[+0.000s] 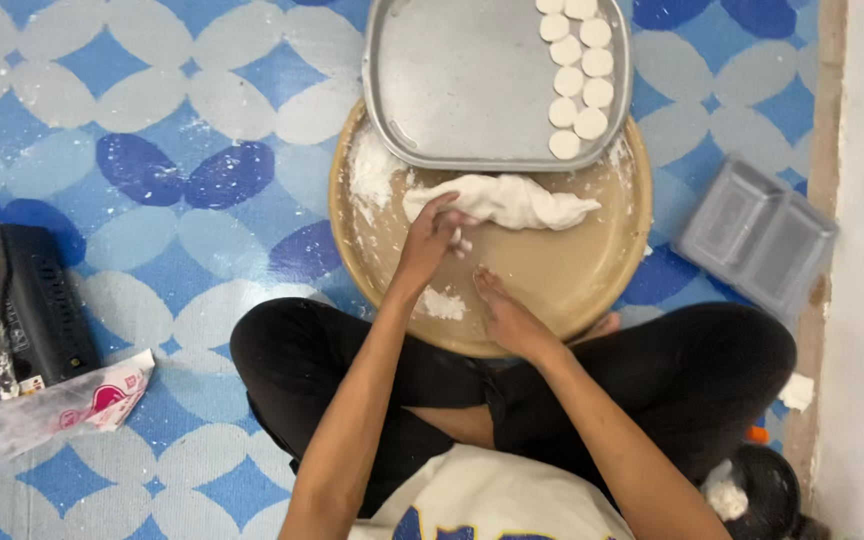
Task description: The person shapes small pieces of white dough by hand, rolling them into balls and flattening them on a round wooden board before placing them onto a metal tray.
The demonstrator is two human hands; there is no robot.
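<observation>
While the long roll of white dough [507,202] lies across the round tan board [562,285] at my knees, my left hand [432,235] curls over its near end, fingers pinching a bit loose. My right hand [504,312] rests flat and open on the board, holding nothing, bracing me. Just beyond, the metal tray [452,90] overlaps the board's rim, so the cut white discs [577,75] line up within easy reach. Far left on the floor lies a crumpled white-and-pink packet [62,410].

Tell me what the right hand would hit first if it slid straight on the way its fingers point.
Probably the long white dough roll: the right hand lies flat on the round tan board, fingers pointing up-frame over bare board.
</observation>
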